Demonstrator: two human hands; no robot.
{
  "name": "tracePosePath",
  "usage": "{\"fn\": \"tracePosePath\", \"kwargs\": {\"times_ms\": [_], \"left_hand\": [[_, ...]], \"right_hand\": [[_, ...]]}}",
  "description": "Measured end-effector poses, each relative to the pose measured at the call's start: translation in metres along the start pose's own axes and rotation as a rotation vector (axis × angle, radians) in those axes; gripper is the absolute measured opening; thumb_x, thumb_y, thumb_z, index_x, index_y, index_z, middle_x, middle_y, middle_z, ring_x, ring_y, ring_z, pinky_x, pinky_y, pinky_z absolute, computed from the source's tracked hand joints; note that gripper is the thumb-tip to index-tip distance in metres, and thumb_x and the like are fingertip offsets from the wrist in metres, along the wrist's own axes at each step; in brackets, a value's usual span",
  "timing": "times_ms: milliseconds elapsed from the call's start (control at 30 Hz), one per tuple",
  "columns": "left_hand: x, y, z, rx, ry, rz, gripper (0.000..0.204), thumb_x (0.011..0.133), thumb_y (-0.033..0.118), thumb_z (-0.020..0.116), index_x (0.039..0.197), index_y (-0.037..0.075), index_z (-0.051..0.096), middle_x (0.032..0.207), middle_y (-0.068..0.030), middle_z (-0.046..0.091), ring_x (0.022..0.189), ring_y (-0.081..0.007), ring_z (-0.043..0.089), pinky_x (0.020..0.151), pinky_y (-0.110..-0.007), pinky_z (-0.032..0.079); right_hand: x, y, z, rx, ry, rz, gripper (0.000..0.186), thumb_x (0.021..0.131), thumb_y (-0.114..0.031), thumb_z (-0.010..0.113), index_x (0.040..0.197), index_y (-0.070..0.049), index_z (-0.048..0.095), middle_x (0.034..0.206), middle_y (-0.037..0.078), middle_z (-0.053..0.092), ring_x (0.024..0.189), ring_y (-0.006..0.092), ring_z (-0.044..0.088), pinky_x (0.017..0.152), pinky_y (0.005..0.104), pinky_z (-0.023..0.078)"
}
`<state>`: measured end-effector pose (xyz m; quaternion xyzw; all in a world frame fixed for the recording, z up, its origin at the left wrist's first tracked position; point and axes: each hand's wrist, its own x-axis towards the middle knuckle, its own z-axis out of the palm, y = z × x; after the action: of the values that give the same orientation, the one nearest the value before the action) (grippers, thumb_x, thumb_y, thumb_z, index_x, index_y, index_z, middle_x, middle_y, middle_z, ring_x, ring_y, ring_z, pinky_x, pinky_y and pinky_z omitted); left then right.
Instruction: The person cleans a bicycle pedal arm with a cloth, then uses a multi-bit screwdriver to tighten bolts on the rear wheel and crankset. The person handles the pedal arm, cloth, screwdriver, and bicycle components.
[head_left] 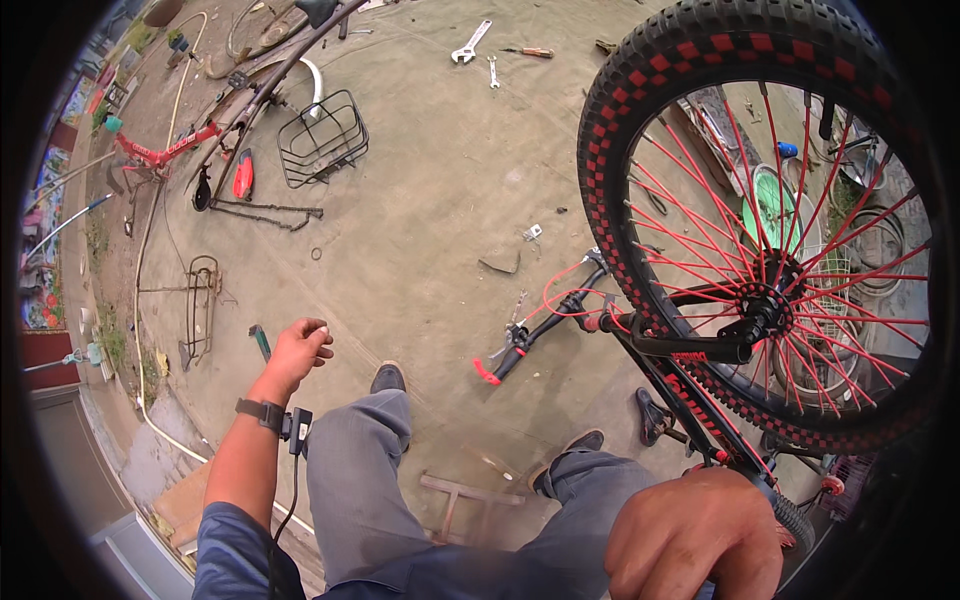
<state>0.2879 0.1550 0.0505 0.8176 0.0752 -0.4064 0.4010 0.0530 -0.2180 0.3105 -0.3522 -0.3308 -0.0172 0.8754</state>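
The right hand (700,535) closes its grip around the black bicycle frame (690,400) below the red-spoked wheel (760,230), while the left hand (297,352), left of the wheel, hangs half-curled, holding nothing.

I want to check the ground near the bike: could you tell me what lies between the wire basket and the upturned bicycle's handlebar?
In the head view, mostly bare ground lies between the wire basket and the handlebar, with only small scraps close to the handlebar.

Open ground (440,180) lay ahead of the left hand (296,350); upturned bicycle wheel (760,220) and handlebar (545,325) blocked the right.
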Motion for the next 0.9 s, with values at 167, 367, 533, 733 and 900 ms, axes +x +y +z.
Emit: {"fn": "tracePosePath", "kwargs": {"times_ms": [167, 367, 533, 733, 900], "left_hand": [[-0.051, 0.034, -0.033, -0.047, -0.054, -0.072, 0.034, 0.101, 0.021, 0.058, 0.127, -0.002, 0.058, 0.106, -0.0115, 0.069, 0.085, -0.0186, 0.069, 0.071, -0.032, 0.055], [-0.148, 0.032, -0.11, -0.133, -0.042, -0.35, 0.031, 0.103, 0.021, 0.057, 0.126, 0.0, 0.058, 0.106, -0.0129, 0.069, 0.084, -0.0204, 0.07, 0.07, -0.032, 0.055], [-0.227, 0.045, -0.176, -0.192, -0.081, -0.471, 0.032, 0.103, 0.022, 0.056, 0.126, 0.0, 0.058, 0.106, -0.0133, 0.07, 0.083, -0.0216, 0.071, 0.07, -0.033, 0.057], [-0.215, 0.107, -0.245, -0.198, -0.033, -0.448, 0.031, 0.103, 0.023, 0.057, 0.125, 0.001, 0.058, 0.105, -0.0123, 0.07, 0.082, -0.0213, 0.071, 0.067, -0.031, 0.056], [-0.156, 0.198, -0.264, -0.216, -0.009, -0.328, 0.033, 0.103, 0.024, 0.057, 0.127, 0.002, 0.056, 0.106, -0.0109, 0.069, 0.083, -0.0197, 0.07, 0.067, -0.031, 0.056]], "right_hand": [[0.083, -0.027, 0.033, -0.009, 0.219, -0.2, 0.012, 0.095, -0.018, 0.074, 0.106, -0.015, 0.075, 0.078, 0.013, 0.064, 0.052, 0.0163, 0.056, 0.042, 0.0259, 0.039], [0.22, -0.084, 0.059, 0.022, -0.038, 0.037, 0.013, 0.094, -0.015, 0.074, 0.107, -0.016, 0.075, 0.081, 0.014, 0.064, 0.052, 0.0144, 0.056, 0.043, 0.0244, 0.038], [0.34, -0.106, 0.094, -0.102, 0.034, -0.116, 0.013, 0.098, -0.016, 0.068, 0.108, -0.015, 0.075, 0.087, 0.012, 0.066, 0.055, 0.0173, 0.057, 0.043, 0.0263, 0.04], [0.417, -0.138, 0.079, -0.239, -0.309, 0.158, 0.017, 0.098, -0.024, 0.067, 0.109, -0.016, 0.076, 0.092, 0.012, 0.065, 0.06, 0.0188, 0.058, 0.047, 0.0277, 0.042], [0.418, -0.167, 0.015, -0.322, -0.128, 0.179, 0.027, 0.09, -0.019, 0.077, 0.104, 0.004, 0.074, 0.087, 0.015, 0.067, 0.068, 0.0234, 0.066, 0.053, 0.0327, 0.05]]}}
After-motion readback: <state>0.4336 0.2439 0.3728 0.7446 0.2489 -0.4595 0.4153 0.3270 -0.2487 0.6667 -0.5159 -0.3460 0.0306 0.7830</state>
